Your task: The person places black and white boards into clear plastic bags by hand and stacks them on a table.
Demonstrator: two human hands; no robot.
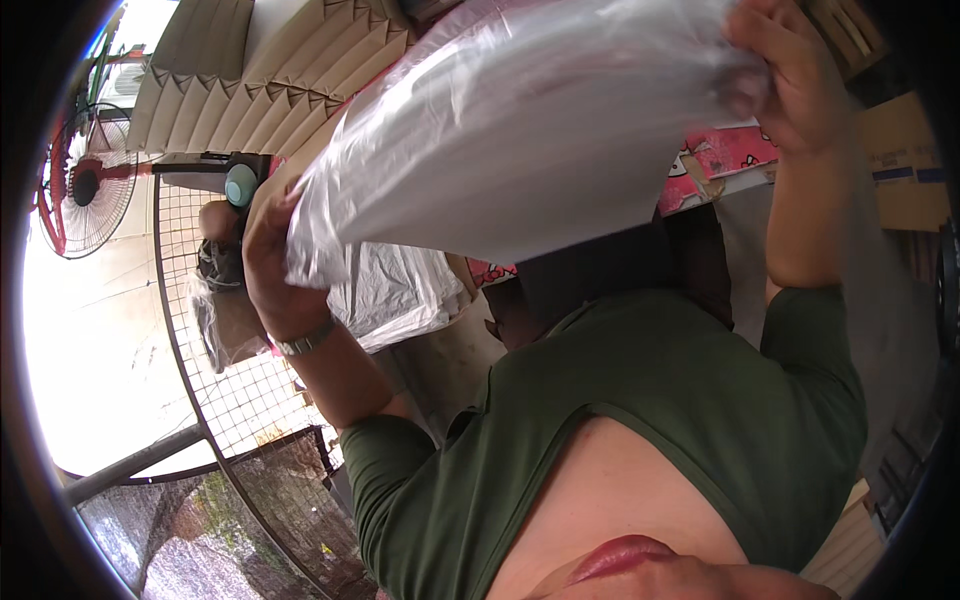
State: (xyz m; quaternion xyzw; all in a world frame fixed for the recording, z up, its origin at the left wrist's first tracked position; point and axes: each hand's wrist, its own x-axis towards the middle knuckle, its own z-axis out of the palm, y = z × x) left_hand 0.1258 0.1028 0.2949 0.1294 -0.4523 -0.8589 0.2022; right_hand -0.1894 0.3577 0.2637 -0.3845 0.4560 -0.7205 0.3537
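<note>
Counts of items visible from where I stand. Hands: two, one left (275, 270) and one right (795, 80). Translucent plastic sheeting (500, 140): one spread between both hands, its layers uncountable. Plastic-covered pile (395, 290): one. Metal wristband (305, 341): one. Dark green shirt (660, 380): one. Red-and-black fan (88, 183): one. Round turquoise object (240, 185): one. Beige folded pieces (215, 110): many, too tightly packed for me to number. Pink patterned covering (738, 150): two visible patches. Cardboard box (905, 150): at least one.
</note>
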